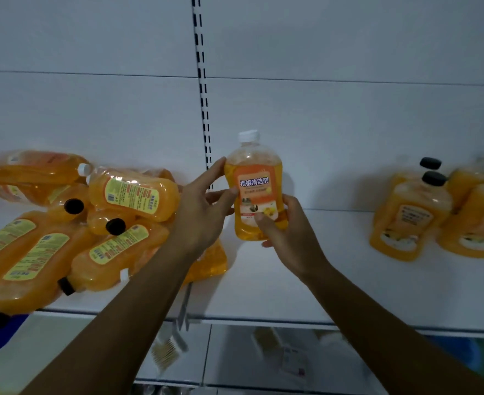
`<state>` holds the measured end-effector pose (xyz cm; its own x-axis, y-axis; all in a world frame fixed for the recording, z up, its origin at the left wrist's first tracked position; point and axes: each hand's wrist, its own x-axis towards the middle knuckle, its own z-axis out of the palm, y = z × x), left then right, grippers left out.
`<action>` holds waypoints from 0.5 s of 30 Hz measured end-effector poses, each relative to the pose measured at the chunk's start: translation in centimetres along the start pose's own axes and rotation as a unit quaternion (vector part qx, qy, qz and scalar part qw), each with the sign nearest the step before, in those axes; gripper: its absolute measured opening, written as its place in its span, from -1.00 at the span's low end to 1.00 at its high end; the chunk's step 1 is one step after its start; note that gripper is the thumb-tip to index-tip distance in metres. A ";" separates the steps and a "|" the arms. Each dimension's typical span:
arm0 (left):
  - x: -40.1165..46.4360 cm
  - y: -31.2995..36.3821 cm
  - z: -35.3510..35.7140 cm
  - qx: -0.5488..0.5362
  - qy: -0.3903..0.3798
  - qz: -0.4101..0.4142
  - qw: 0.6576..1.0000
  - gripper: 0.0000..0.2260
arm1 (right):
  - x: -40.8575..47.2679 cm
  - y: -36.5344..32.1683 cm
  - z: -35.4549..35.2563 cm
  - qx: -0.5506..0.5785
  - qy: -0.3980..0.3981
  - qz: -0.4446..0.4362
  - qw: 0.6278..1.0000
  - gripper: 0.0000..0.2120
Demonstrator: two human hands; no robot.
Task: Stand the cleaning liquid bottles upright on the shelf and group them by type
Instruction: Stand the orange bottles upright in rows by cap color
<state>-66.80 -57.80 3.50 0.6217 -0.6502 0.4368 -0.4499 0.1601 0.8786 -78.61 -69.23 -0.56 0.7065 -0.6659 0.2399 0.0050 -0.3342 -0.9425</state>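
The white-capped bottle [254,189] of orange cleaning liquid is held upright above the middle of the white shelf [292,283], its orange label with blue lettering facing the camera. Both hands grasp it: the left hand [203,212] curls round its left side, fingertips reaching up to the shoulder and thumb pressed against the label's edge, while the right hand [289,232] wraps the lower right part, thumb laid across the bottom of the label and fingers going behind the base. Whether the base touches the shelf cannot be told, since the right hand covers it. To the left, a heap of lying bottles [72,232] sprawls over the shelf, most showing yellow back labels, some with black caps and at least one with a white cap; they overlap one another, and the nearest reach the front edge. Well apart on the right, a group of black-capped bottles [440,215] stands upright close together near the back panel. A slotted upright rail [203,104] runs down the panel just behind the held bottle. Below the shelf, blurred items lie on a lower level.
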 end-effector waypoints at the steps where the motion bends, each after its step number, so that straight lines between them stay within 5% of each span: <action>1: 0.0 -0.1 0.3 -0.001 0.002 0.000 1.000 -0.55 | -0.1 0.2 -0.2 -0.003 0.001 0.001 1.000 -0.58; 8: -0.7 0.7 -0.5 0.000 0.046 0.032 0.998 -0.59 | -0.2 -0.4 0.4 -0.015 -0.006 -0.027 0.999 -0.49; 15: -5.2 1.8 -9.1 0.065 0.211 0.025 0.975 -0.55 | -1.2 -4.0 9.8 -0.004 -0.099 -0.110 0.989 -0.50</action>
<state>-65.03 -47.39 4.56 0.7931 -0.2757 0.5432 -0.5471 0.0695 0.8342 -72.56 -60.55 0.61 0.8137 -0.4331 0.3878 0.1689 -0.4621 -0.8706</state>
